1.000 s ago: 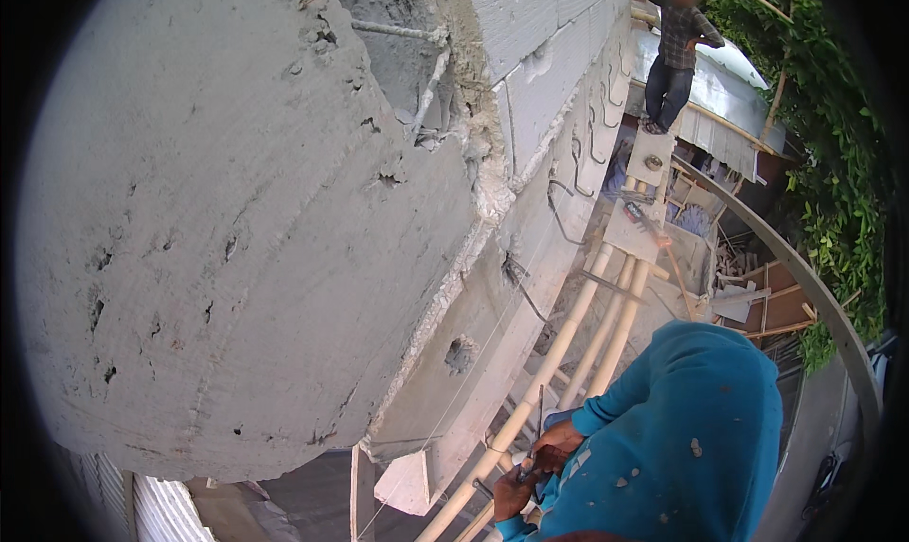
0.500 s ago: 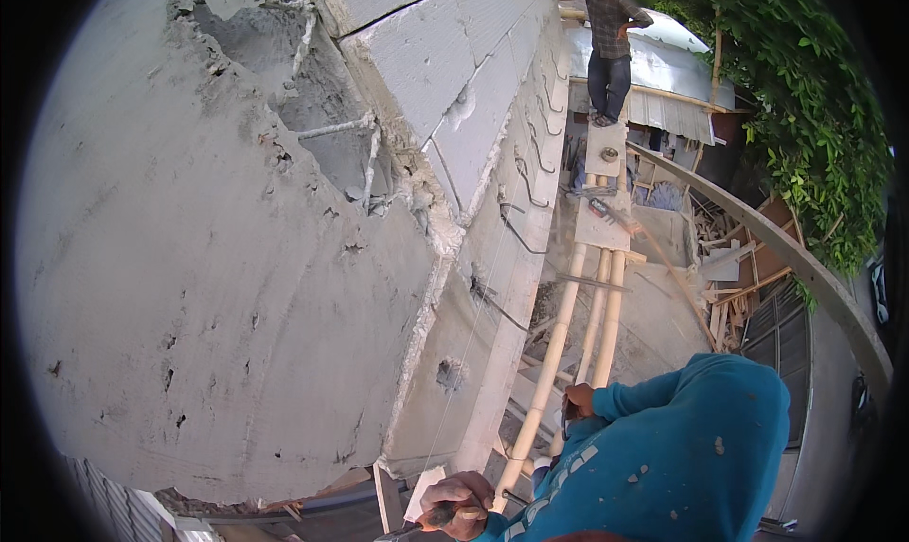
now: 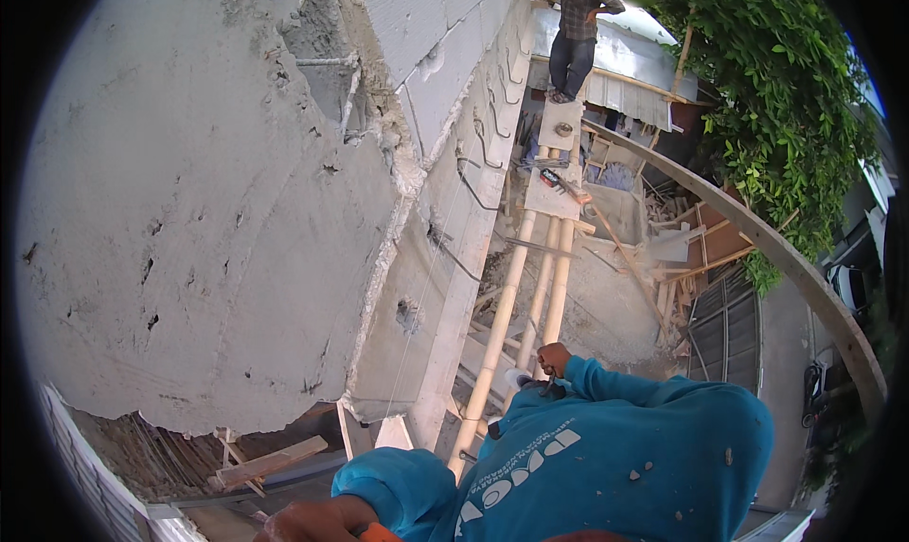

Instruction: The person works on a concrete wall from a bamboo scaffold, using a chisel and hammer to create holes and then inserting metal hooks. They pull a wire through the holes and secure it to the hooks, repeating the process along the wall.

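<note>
At the lower edge, left of my body, my left hand (image 3: 317,521) is closed around an orange-handled tool (image 3: 379,533); most of the tool is cut off by the frame. My right hand (image 3: 554,357) is held in front of my blue sweatshirt (image 3: 615,447), above the bamboo poles (image 3: 502,324). Its fingers are curled on a small dark thing whose kind I cannot make out. To the left rises a rough grey concrete surface (image 3: 208,239) with a broken edge and exposed bars. Beside it runs a beam (image 3: 417,324) with bent steel bars (image 3: 478,182) sticking out.
Farther along the bamboo, another person (image 3: 575,31) in a checked shirt stands on a board (image 3: 559,114). A red-and-black tool (image 3: 551,178) lies on a nearer board. A long curved-looking beam (image 3: 748,220) crosses the right side. Scrap wood (image 3: 668,296) lies below.
The view has shifted, so wall, poles and the other person appear farther left and higher. My left hand has moved left and down with its tool; the right hand stays near my front.
</note>
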`<state>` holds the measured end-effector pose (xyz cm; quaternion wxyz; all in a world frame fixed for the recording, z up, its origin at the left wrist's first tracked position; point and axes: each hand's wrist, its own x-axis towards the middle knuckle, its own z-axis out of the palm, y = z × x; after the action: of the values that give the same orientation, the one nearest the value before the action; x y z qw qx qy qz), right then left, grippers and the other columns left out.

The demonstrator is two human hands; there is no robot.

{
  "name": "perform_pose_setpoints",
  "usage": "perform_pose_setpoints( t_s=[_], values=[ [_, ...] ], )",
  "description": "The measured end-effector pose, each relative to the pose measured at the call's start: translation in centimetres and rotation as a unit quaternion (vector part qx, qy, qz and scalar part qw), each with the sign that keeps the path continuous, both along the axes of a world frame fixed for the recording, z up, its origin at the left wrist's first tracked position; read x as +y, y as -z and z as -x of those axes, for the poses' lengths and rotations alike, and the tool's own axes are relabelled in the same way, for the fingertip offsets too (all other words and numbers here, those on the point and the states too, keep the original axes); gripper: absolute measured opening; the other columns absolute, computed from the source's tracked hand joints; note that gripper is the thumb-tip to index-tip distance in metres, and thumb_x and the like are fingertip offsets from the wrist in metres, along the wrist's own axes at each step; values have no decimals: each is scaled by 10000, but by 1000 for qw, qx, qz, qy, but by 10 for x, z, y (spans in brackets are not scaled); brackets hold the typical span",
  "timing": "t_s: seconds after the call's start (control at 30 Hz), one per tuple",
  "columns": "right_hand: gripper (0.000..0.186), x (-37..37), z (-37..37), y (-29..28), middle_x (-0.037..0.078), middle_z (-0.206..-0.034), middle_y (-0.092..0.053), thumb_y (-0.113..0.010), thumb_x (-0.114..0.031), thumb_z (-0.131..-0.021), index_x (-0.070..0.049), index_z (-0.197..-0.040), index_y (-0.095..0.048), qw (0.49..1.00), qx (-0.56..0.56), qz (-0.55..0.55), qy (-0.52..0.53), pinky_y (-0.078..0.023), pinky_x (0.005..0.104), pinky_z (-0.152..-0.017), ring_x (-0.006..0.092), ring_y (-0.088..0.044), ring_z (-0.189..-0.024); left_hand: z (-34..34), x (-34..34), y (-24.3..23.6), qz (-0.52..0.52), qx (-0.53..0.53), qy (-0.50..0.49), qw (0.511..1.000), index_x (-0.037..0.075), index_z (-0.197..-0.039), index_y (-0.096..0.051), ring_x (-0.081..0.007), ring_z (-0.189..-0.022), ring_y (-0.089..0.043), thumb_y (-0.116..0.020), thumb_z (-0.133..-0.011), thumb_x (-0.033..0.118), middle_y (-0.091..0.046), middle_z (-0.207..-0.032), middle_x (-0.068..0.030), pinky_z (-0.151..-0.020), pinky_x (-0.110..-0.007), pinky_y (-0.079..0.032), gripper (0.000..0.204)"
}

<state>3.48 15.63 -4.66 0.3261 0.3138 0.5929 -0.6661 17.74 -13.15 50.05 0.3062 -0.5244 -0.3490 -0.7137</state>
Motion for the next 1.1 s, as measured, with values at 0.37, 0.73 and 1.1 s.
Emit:
perform_pose_setpoints(
  t_s=[0.37,0.73,1.1],
  values=[
    [187,73,-9,6,31,-580,-452,-566,-199,-899,-50,-1006,-595,982,84,-169,5,-324,345,-363,154,-421,-426,-20,2,5,2,-24,-48,999,83,-976,-686,-167,-490,-516,-643,-829,43,-590,-1032,-59,-353,-262,-361,158],
    [329,38,-18,-31,217,-887,-668,-547,-327,-892,-55,-1043,-653,856,327,-397,-43,-486,470,-776,397,-637,-860,-38,-21,-4,142,-108,-75,981,117,-984,-698,-208,-531,-527,-639,-816,35,-598,-882,-119,-413,-275,-377,196],
    [302,33,-75,-46,186,-905,-676,-576,-327,-867,-106,-1060,-648,864,295,-405,-44,-484,465,-798,377,-635,-900,-29,-24,9,134,-65,16,989,137,-1122,-652,-191,-666,-573,-584,-847,38,-596,-954,-123,-492,-307,-460,301]
  ],
)
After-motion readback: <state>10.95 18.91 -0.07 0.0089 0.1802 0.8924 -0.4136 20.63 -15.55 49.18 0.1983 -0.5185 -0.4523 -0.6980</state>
